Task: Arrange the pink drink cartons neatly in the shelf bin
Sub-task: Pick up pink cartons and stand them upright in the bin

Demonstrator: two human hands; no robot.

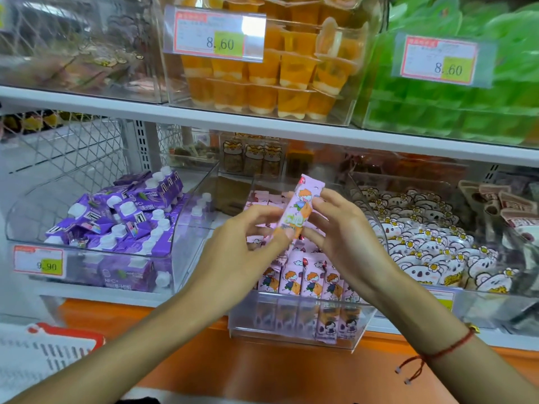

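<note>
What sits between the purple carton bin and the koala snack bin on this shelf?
Head view: the clear bin of pink cartons, with both hands gripping one raised pink carton above it.

Price tags read 8.60 (pixel 215 35) — twice (pixel 439 59) — and 9.90 (pixel 38 261).

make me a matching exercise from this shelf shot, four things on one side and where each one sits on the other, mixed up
Things
1. pink carton
2. purple cartons
3. orange jelly cups
4. koala-print packs

Places
A. clear bin on the upper shelf, behind an 8.60 price tag
B. lower-shelf bin at the far left, above a 9.90 tag
C. held up between the left hand and the right hand, over the middle bin
D. lower-shelf bin just right of the middle bin

Pairs: 1-C, 2-B, 3-A, 4-D
</note>
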